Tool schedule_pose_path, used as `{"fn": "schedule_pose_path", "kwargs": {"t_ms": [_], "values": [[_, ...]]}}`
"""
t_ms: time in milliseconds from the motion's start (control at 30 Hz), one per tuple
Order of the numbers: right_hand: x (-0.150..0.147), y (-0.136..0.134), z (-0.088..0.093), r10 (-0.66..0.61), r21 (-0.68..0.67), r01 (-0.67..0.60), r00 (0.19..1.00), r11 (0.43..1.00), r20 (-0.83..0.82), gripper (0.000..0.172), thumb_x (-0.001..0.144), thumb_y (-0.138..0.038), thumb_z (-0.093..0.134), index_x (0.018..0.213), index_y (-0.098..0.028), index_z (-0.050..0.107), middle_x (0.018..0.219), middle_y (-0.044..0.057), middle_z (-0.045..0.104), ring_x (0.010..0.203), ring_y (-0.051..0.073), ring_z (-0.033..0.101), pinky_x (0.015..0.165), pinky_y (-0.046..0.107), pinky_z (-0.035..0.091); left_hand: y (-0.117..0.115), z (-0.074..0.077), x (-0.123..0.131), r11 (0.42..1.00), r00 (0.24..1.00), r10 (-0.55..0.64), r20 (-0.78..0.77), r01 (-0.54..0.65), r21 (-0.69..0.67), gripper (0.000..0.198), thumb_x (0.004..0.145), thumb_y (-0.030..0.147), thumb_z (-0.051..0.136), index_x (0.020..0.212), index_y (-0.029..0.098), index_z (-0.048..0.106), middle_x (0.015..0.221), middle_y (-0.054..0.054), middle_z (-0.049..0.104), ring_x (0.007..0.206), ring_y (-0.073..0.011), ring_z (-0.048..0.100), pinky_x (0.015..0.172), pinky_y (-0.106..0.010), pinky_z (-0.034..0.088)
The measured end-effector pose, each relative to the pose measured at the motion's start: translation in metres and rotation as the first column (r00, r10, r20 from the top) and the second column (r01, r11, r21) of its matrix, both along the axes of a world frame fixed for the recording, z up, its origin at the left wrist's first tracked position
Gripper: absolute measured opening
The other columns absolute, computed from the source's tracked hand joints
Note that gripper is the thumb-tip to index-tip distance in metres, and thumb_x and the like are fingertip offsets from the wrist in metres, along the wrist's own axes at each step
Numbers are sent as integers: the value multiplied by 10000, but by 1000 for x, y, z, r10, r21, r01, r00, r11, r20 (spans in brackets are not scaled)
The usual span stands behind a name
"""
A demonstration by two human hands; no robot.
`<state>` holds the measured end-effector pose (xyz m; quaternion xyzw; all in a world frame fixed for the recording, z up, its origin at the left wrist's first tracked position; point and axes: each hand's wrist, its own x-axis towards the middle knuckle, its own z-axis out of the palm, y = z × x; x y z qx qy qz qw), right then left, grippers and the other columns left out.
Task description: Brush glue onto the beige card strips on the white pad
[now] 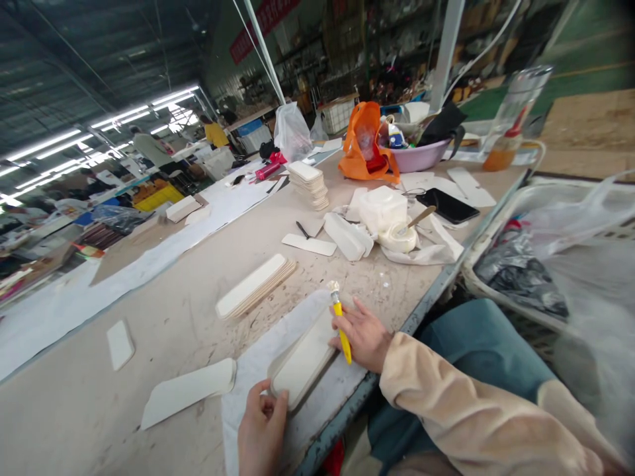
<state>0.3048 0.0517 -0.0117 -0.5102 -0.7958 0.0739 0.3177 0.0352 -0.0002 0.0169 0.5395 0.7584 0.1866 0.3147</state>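
Note:
My right hand (363, 334) holds a yellow-handled brush (341, 325), its pale-coated bristles pointing away from me. The fingers of that hand also rest by the far end of a long white rounded panel (303, 362). At the panel's near end, my left hand (262, 423) pinches the edge between thumb and fingers. The panel lies over another one, on a white sheet (248, 354) at the table edge. Beyond the sheet is a stack of similar long panels (255, 285). More white pieces (191, 391) lie to the left of the sheet.
An open tub of pale paste (398, 237) with a stick in it stands beyond my right hand, near a black phone (447, 205). Farther back are an orange bag (364, 142), a lilac basin (421, 157) and a tall panel stack (308, 185). A crate (489, 291) stands right.

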Motion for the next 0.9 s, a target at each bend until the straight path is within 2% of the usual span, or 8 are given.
{"fn": "schedule_pose_path", "kwargs": {"t_ms": [133, 267, 400, 567, 700, 800, 900], "values": [[12, 8, -5, -142, 5, 142, 989, 990, -47, 153, 885, -316, 579, 949, -182, 542, 1180, 156, 637, 1194, 289, 540, 1090, 553, 302, 2, 2, 2, 999, 1000, -12, -14, 13, 47, 468, 755, 581, 537, 1044, 218, 475, 633, 47, 590, 641, -209, 597, 639, -313, 424], [19, 17, -11, -246, -66, 238, 953, 969, -177, 194, 845, -306, 609, 970, -199, 506, 1142, 143, 619, 1091, 283, 582, 966, 479, 452, 3, 6, 4, 997, 1000, 2, -28, 0, 74, 445, 743, 563, 556, 1029, 227, 500, 713, 38, 601, 626, -194, 600, 627, -307, 428], [21, 22, -9, -255, -154, 222, 935, 963, -248, 206, 816, -284, 610, 978, -224, 498, 996, 76, 624, 936, 247, 611, 821, 407, 515, 3, 9, 7, 996, 999, 19, -46, -15, 88, 402, 734, 547, 569, 984, 233, 544, 811, 18, 615, 637, -185, 613, 631, -308, 439], [21, 22, -9, -232, -128, 200, 914, 971, -334, 222, 790, -259, 615, 958, -242, 471, 1087, 66, 612, 1039, 238, 593, 880, 392, 493, 1, 10, 12, 980, 994, 78, -75, -63, 187, 398, 695, 551, 609, 905, 214, 576, 674, 25, 582, 623, -199, 586, 635, -323, 433], [22, 22, -11, -226, -130, 192, 907, 973, -355, 250, 778, -236, 606, 983, -247, 464, 1145, 68, 616, 1071, 235, 596, 901, 391, 489, -1, 10, 14, 958, 990, 127, 57, -137, 253, 386, 642, 538, 662, 818, 203, 582, 694, 11, 605, 666, -198, 586, 668, -324, 447], [22, 23, -12, -256, -159, 210, 892, 965, -372, 259, 764, -222, 595, 981, -247, 454, 1230, 79, 601, 1140, 247, 575, 922, 410, 482, 0, 12, 16, 934, 963, 134, 234, -202, 295, 372, 627, 504, 710, 796, 200, 580, 710, 13, 613, 681, -178, 578, 676, -304, 452], [22, 23, -11, -234, -168, 179, 884, 969, -406, 264, 769, -244, 599, 977, -249, 437, 1319, 87, 560, 1184, 249, 557, 948, 420, 466, 4, 19, 22, 903, 862, 94, 499, -284, 321, 327, 648, 445, 737, 786, 201, 570, 698, 24, 615, 672, -147, 567, 660, -270, 455]]}}
